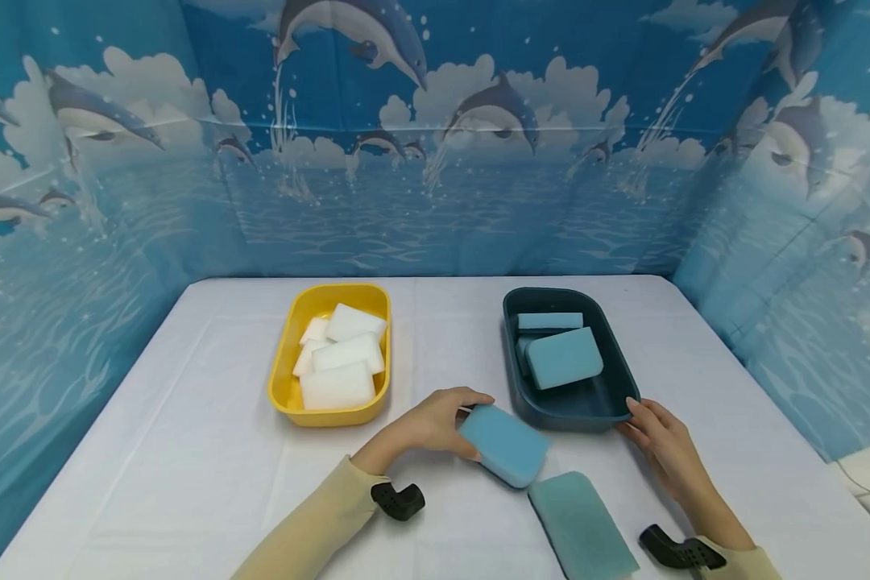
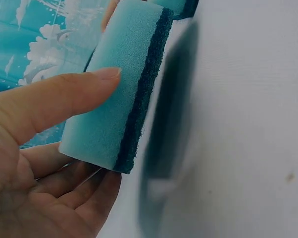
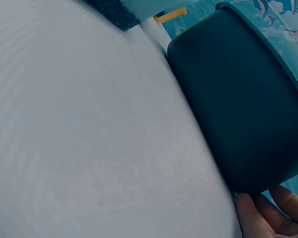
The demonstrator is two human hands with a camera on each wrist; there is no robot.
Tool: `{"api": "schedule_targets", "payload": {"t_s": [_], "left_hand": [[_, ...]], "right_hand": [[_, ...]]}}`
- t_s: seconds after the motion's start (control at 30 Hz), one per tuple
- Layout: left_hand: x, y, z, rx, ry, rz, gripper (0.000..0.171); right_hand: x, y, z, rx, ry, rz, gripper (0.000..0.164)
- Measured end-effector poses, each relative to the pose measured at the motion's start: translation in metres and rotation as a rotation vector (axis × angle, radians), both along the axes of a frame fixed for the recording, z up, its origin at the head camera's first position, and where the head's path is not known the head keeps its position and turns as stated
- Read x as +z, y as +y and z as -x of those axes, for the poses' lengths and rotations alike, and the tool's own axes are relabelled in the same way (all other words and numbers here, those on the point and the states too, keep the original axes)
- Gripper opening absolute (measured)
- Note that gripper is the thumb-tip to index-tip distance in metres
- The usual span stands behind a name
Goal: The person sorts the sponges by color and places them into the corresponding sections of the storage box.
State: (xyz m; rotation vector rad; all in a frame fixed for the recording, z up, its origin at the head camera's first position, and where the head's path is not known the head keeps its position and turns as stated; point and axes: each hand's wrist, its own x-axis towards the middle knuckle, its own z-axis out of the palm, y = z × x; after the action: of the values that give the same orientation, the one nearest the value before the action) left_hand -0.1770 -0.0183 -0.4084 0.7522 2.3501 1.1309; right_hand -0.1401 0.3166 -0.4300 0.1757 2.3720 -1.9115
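My left hand [image 1: 435,420] grips a light-blue sponge [image 1: 506,445] with a dark scouring layer on its underside. The thumb presses one face, with fingers round the other side, in the left wrist view. That sponge hangs tilted in front of a dark blue plastic bin [image 1: 567,423]. Thumb and fingers of my right hand [image 1: 663,447] hold the bin's near right corner, low on its outer wall in the right wrist view. Inside the bin lie several blue sponges [image 1: 565,358]. Another blue-green sponge [image 1: 583,524] lies on the table between my hands.
A yellow bin [image 1: 281,399] with several white foam blocks [image 1: 339,387] stands to the left. Both bins rest on the white-covered table [image 1: 188,451]. Dolphin-print curtains [image 1: 435,217] hang around its back and sides.
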Motion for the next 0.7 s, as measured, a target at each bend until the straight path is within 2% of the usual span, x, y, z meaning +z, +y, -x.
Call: {"api": "schedule_targets", "payload": {"t_s": [0.3, 0.57, 0.7], "left_hand": [[0.006, -0.011, -0.002, 0.000, 0.016, -0.024, 0.072], [0.018, -0.011, -0.005, -0.005, 0.034, -0.082, 0.074], [0.021, -0.008, -0.005, 0.016, 0.038, -0.108, 0.073]], "right_hand": [[0.001, 0.000, -0.002, -0.004, -0.025, -0.015, 0.068], [0.002, -0.001, 0.000, -0.004, -0.006, -0.011, 0.069], [0.002, -0.003, 0.000, -0.010, -0.006, -0.009, 0.068]]}}
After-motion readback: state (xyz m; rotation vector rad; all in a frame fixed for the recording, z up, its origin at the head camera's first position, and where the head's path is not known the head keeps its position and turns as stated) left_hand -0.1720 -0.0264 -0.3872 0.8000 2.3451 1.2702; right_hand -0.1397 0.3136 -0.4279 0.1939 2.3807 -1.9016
